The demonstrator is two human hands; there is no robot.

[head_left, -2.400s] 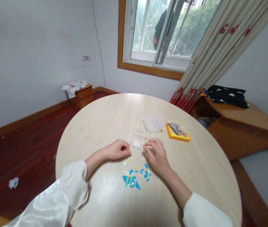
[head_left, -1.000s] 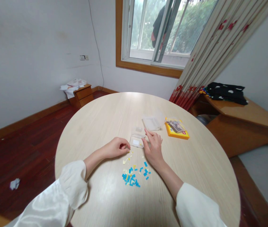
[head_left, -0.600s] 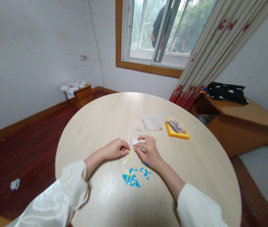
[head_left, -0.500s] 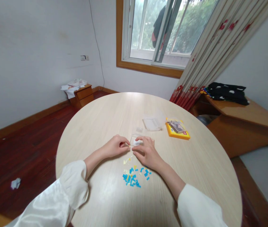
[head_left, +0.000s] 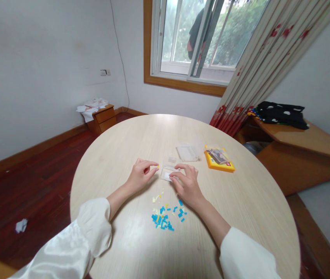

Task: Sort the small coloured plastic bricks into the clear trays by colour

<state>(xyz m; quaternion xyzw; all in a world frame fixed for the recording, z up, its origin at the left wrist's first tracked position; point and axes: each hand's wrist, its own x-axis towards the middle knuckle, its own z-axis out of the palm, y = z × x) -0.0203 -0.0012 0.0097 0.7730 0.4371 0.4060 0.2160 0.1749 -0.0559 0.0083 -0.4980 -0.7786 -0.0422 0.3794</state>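
My left hand (head_left: pixel 141 171) pinches a tiny yellow building block (head_left: pixel 158 166) between thumb and forefinger, held just left of a small clear plastic case (head_left: pixel 165 173). My right hand (head_left: pixel 186 183) is at the case's right side, its thumb and forefinger apart in a curve. Its fingertips overlap the case; whether they touch it, I cannot tell. A white patch (head_left: pixel 167 176) shows in the case by the thumb. Nearer me lies a loose pile of small blue blocks (head_left: pixel 161 221), mixed with some yellow ones. Pale yellow pieces (head_left: pixel 154 200) are scattered just beyond the pile.
A clear plastic box (head_left: pixel 187 152) stands farther back on the round wooden table (head_left: pixel 124 155). To its right is a yellow box (head_left: pixel 221 166) with a clear lid-like piece (head_left: pixel 219 155) on top. A curtain (head_left: pixel 258 66) hangs by the window behind.
My hands have moved apart. The left has drawn back left and slightly up, with the yellow block now showing in its fingertips. The right has shifted slightly right, uncovering more of the case.
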